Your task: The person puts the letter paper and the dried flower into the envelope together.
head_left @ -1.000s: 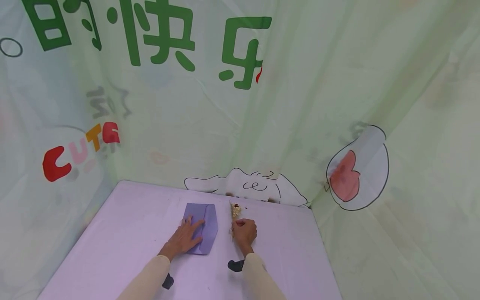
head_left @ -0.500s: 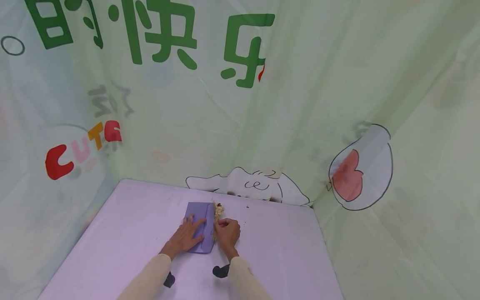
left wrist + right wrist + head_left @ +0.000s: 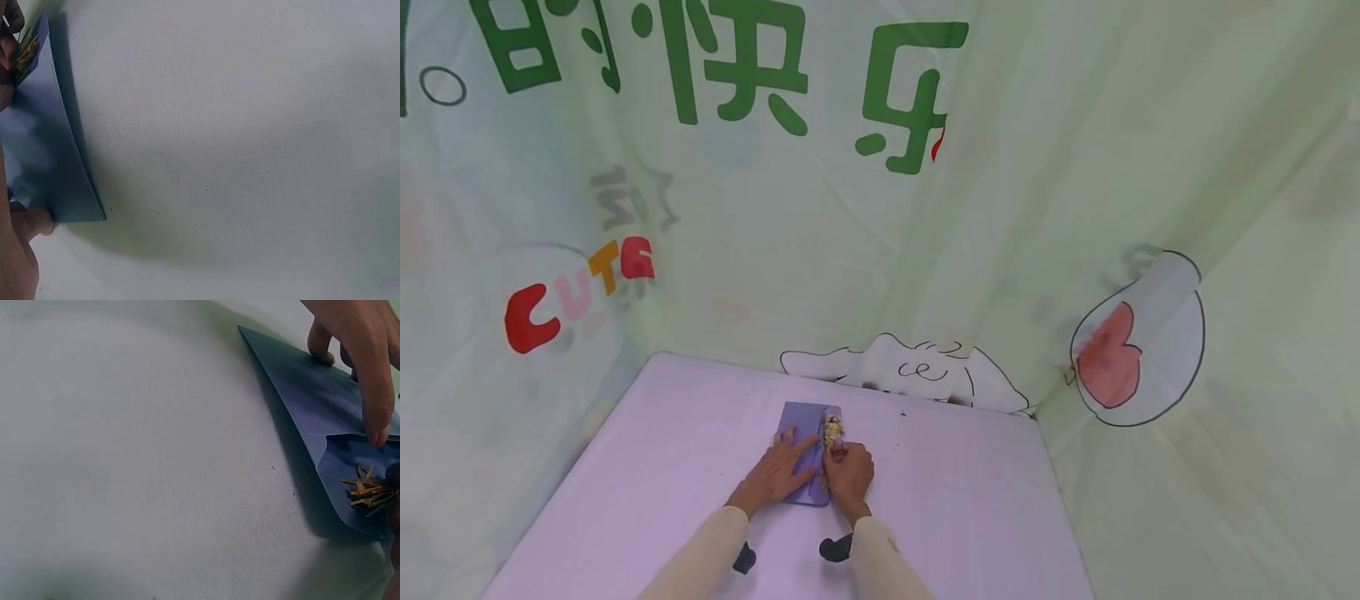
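A purple paper envelope (image 3: 805,414) lies on the table with its flap side up and the flap folded out to the right. My left hand (image 3: 778,468) rests on it with fingers spread. One finger (image 3: 377,415) touches the edge of the pocket opening in the right wrist view. My right hand (image 3: 850,473) pinches a small bunch of dried flowers (image 3: 833,428) over the flap. Its cut yellowish stems (image 3: 370,492) show beside the pocket in the right wrist view. The left wrist view catches the envelope (image 3: 47,156) at its left edge, with the stems partly visible.
The pale lilac table (image 3: 970,500) carries a few tiny dark crumbs right of the envelope. Behind it and along both sides hangs a printed cloth (image 3: 820,250). Dark wrist pieces (image 3: 837,547) stick out near the sleeves.
My right hand has moved left with the dried flowers, from the bare table onto the envelope's flap. The left hand stays on the envelope. The head view has shifted slightly.
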